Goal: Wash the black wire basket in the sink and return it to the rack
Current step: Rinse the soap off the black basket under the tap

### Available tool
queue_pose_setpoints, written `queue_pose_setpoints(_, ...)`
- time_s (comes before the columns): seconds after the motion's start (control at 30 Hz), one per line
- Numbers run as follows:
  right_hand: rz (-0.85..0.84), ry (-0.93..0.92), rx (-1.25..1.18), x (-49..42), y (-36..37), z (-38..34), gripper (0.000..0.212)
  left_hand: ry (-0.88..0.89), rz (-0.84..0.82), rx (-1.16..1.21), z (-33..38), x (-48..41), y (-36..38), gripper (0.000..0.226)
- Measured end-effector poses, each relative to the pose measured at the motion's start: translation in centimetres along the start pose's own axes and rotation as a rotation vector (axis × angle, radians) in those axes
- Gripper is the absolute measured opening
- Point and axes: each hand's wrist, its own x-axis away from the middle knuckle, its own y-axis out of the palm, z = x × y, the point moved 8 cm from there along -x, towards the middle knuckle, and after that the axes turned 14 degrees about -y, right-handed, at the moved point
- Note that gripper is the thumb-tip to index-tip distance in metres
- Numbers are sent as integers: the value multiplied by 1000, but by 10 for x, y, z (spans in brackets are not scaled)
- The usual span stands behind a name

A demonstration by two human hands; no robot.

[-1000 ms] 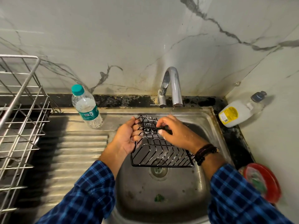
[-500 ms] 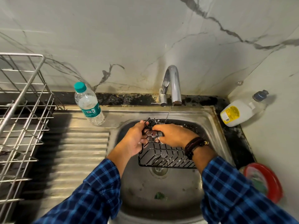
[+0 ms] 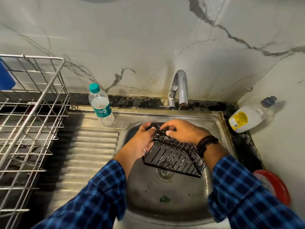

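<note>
Rack [image 3: 31, 123] and red lid [image 3: 279, 185] edge-cropped.

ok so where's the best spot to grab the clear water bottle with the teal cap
Take the clear plastic water bottle with the teal cap around its labelled middle, coming from the front right, the sink side. It stands upright on the steel drainboard; the wall sits close behind it and the wire dish rack is off to its left.

We see the black wire basket [image 3: 173, 156] held over the steel sink [image 3: 165, 204], above its drain [image 3: 165, 172], with the left hand [image 3: 140, 142] at its left end and the right hand [image 3: 183, 133] on its far rim. The curved chrome tap [image 3: 180, 88] stands behind it. Left of the sink lies the ribbed draining board [image 3: 85, 154], a clear plastic water bottle [image 3: 101, 105] at its back edge and the metal wire rack [image 3: 29, 121] further left. On the desk right of the sink, a white plastic jug [image 3: 245, 118] lies on its side.
</note>
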Motion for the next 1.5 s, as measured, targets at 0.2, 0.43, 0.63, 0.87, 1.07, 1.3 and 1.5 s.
queue_pose_setpoints(0.2, 83, 45, 77, -1, 12, 18, 41, 33, -1, -13, -8, 13, 3, 27)
queue_pose_setpoints(0.43, 177, 326, 86, 22, 25, 82, 59, 19, -18, 126, -16, 21, -17, 22)
queue_pose_setpoints(0.63, 376, 593, -398, 69, 32, 126, 80, 8, -47, 230, -15, 15, -36, 25)
queue_pose_setpoints(0.87, 386, 468, -1059, 83, 34, 125, 27, 32, 172, -391, -3, 20, -42, 61)
queue_pose_setpoints(1.07, 351, 416, -1158, 81, 30, 103, 13, 176, 519, -1128, 9, 39, -8, 75)
queue_pose_setpoints(1.3, 305, 391, -1269, 62, 40, 95, 6, 727, -78, -1205, -2, 50, 105, 51)
queue_pose_setpoints(1.5, 272, 335, -1345, 64, 31, 101, 12, 752, 241, -1301, 40, 35, 67, 27)
